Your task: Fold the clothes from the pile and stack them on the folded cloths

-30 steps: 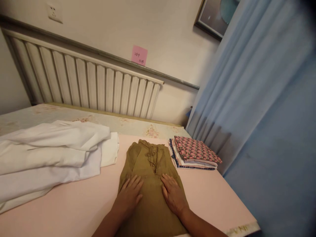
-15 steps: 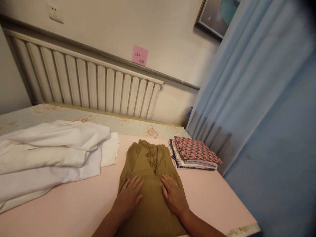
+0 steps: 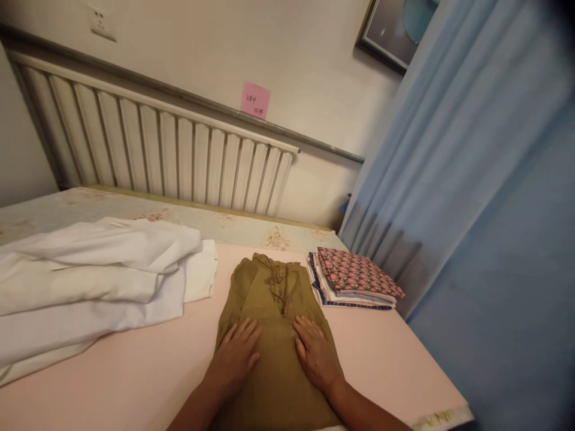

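Observation:
An olive-brown garment (image 3: 272, 365) with a lace-up tie at its top lies lengthwise in front of me, its sides folded inward. My left hand (image 3: 236, 353) rests flat on its left side, fingers stretched out. On the right side of the cloth lies my right hand (image 3: 314, 353), palm down and open as well. Neither hand grips anything. The lower end of the garment runs towards the bottom edge of the view, between my forearms.
To the left is a loose heap of white clothing (image 3: 103, 269). A stack of folded cloth (image 3: 359, 272), pink-patterned on top, sits at the right. Everything lies on a pink sheet (image 3: 386, 359). A radiator (image 3: 179, 155) stands behind, and a blue curtain (image 3: 431, 167) hangs on the right.

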A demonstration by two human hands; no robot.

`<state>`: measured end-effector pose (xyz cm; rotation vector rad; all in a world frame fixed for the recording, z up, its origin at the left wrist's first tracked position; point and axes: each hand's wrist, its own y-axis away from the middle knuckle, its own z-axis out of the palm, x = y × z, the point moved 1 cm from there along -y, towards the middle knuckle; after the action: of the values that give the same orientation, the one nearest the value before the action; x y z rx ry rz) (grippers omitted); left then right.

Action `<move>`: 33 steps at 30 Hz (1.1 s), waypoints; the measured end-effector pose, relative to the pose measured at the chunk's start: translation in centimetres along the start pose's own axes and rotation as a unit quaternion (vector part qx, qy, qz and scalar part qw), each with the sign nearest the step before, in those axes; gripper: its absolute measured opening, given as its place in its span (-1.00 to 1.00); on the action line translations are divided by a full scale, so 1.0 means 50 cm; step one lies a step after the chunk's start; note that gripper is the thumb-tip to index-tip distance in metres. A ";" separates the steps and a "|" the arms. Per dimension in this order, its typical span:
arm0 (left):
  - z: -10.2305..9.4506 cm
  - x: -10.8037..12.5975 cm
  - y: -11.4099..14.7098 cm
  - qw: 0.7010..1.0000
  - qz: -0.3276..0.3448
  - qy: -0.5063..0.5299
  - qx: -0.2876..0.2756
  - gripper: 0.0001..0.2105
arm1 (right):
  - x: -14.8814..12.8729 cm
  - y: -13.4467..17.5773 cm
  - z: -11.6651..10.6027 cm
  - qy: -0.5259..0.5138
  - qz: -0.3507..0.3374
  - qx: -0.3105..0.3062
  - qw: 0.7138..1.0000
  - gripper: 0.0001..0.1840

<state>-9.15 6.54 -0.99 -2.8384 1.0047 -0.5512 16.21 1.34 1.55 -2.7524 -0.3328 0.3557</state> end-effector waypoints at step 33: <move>-0.003 0.002 0.000 1.000 -0.004 -0.005 -0.003 -0.48 | 0.001 0.001 0.002 0.002 0.003 -0.009 1.000 -0.51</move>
<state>-9.15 6.47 -0.81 -2.8485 0.9956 -0.5347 16.25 1.36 1.43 -2.7715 -0.3277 0.3517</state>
